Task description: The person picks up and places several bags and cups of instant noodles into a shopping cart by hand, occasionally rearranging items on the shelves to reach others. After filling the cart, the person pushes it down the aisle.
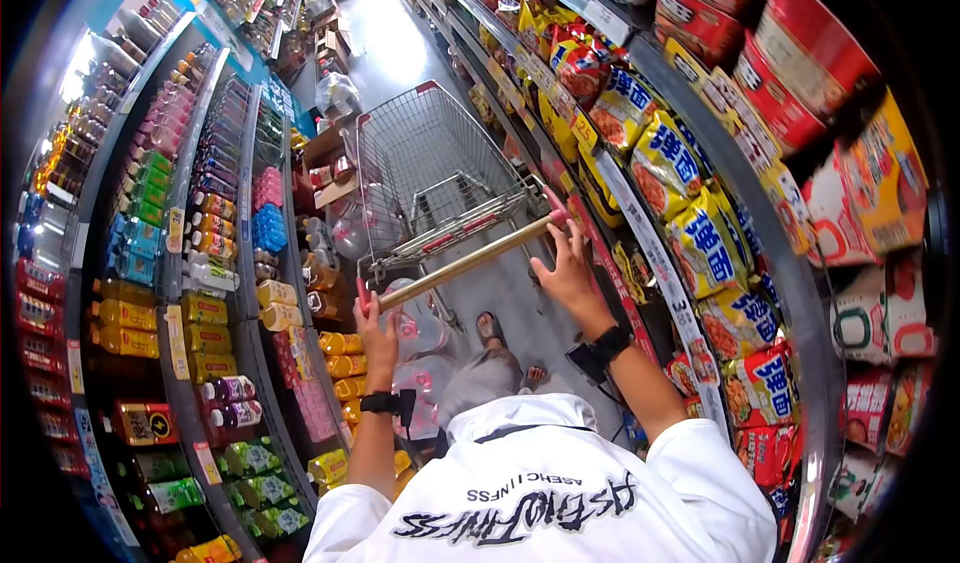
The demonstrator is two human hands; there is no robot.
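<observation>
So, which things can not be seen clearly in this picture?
Head view:
- Left hand palm: hidden behind the cart handle, so its grip is unclear.
- Right hand: resting on the handle, fingers look spread.
- Shelf price tags: too small to read.
- Noodle bowls: cut off by the lens edge.

Left hand [375, 325]: arm extended forward, fingers curled shut, dark band at wrist. Right hand [566, 268]: arm extended, fingers spread, palm down, dark band at wrist.
</observation>
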